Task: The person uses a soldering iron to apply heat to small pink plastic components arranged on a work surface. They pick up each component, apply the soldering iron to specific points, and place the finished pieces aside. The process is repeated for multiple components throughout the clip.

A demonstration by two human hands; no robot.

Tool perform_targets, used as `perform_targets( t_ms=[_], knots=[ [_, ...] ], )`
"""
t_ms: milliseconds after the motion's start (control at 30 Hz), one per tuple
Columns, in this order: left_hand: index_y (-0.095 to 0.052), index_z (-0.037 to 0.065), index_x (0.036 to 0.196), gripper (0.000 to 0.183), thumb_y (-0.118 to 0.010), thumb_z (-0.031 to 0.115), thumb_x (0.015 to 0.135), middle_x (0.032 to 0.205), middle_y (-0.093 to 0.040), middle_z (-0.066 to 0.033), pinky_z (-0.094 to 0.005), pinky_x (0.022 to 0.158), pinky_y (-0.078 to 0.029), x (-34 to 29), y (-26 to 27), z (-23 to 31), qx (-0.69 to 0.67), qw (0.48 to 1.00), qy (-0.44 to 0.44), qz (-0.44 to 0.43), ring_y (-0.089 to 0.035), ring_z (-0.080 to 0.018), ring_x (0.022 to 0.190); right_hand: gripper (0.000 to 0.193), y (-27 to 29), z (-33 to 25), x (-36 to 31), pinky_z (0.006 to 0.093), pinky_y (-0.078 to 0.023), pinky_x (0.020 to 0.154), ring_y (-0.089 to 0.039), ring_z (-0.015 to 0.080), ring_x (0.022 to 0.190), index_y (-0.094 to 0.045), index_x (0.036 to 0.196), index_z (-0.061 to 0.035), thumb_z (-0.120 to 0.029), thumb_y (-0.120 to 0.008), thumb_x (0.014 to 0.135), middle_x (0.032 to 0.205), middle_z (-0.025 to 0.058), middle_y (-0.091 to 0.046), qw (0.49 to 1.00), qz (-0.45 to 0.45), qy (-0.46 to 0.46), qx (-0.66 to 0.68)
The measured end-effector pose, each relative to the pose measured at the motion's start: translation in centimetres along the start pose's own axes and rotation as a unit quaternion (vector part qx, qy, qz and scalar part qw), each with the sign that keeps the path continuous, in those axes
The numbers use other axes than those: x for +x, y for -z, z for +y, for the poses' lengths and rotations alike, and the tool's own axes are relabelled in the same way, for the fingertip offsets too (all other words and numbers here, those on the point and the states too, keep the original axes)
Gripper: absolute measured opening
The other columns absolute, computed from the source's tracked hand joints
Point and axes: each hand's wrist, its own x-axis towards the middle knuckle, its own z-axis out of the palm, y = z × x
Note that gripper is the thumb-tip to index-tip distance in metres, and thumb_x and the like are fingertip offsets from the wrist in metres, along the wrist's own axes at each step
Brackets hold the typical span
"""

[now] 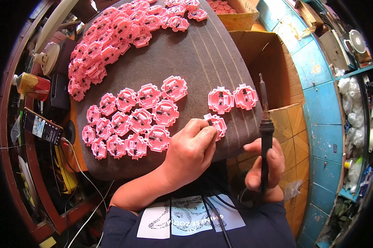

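Observation:
My left hand (191, 144) is closed, its fingertips pressed at the left edge of a round pink plastic housing (219, 125) and hiding part of it. In my right hand (276, 162) a soldering iron (266, 136) with a black handle is held upright, its metal tip pointing to the far side, beyond the table's right edge. Just past the left hand's housing lie two more pink housings (220, 100) with small dark parts inside. Left of my left hand, several similar housings (140, 120) lie in rows, open side up.
A large heap of pink housings (112, 37) covers the far left of the dark tabletop (194, 53). Cardboard boxes (273, 62) stand along its right side. A phone (42, 126) with a white cable and a red-and-yellow can (34, 86) are at the left. Cluttered shelves (351, 124) line the far right.

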Motion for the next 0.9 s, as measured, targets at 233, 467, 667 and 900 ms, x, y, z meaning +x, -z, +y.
perform_targets(
  t_ms=[233, 467, 667, 900],
  knots=[
    [-0.070, 0.000, 0.103, 0.021, -0.075, -0.009, 0.085, 0.097, -0.067, -0.0165, -0.0404, 0.070, -0.057, 0.2, -0.4, 0.0, 0.008, 1.000, -0.011, -0.002, -0.069, -0.0337, 0.084, 0.049, 2.5, -1.9, 0.0, 0.0381, -0.048, 0.055, -0.058, 0.0268, 0.063, -0.065, 0.113, -0.0001, -0.048, -0.067, 0.103, 0.081, 0.0122, -0.062, 0.997, 0.037, -0.059, 0.016],
    [-0.070, 0.000, 0.100, 0.016, -0.074, -0.007, 0.086, 0.095, -0.067, -0.0155, -0.0398, 0.068, -0.056, 0.7, 0.1, 0.4, 0.015, 1.000, 0.003, -0.024, -0.069, -0.0328, 0.081, 0.030, 3.3, -2.3, 0.3, 0.0359, -0.045, 0.055, -0.056, 0.0240, 0.060, -0.068, 0.109, -0.0006, -0.029, -0.069, 0.100, 0.072, 0.0085, -0.062, 0.994, -0.022, -0.079, 0.066],
    [-0.070, 0.000, 0.099, 0.016, -0.074, -0.008, 0.086, 0.094, -0.067, -0.0151, -0.0396, 0.069, -0.056, 0.8, 0.0, 0.5, 0.008, 1.000, 0.001, -0.017, -0.069, -0.0325, 0.081, 0.028, 3.4, -2.3, 0.5, 0.0357, -0.045, 0.055, -0.056, 0.0235, 0.059, -0.069, 0.110, 0.0006, -0.025, -0.070, 0.097, 0.073, 0.0080, -0.063, 0.994, -0.043, -0.073, 0.075],
    [-0.070, 0.000, 0.099, 0.017, -0.074, -0.008, 0.085, 0.094, -0.067, -0.0150, -0.0396, 0.070, -0.057, 0.8, -0.1, 0.5, 0.007, 1.000, 0.005, -0.019, -0.070, -0.0324, 0.083, 0.027, 3.5, -2.1, 0.6, 0.0358, -0.044, 0.055, -0.056, 0.0227, 0.059, -0.069, 0.110, 0.0001, -0.022, -0.070, 0.096, 0.073, 0.0070, -0.063, 0.993, -0.055, -0.069, 0.076]
  ],
)
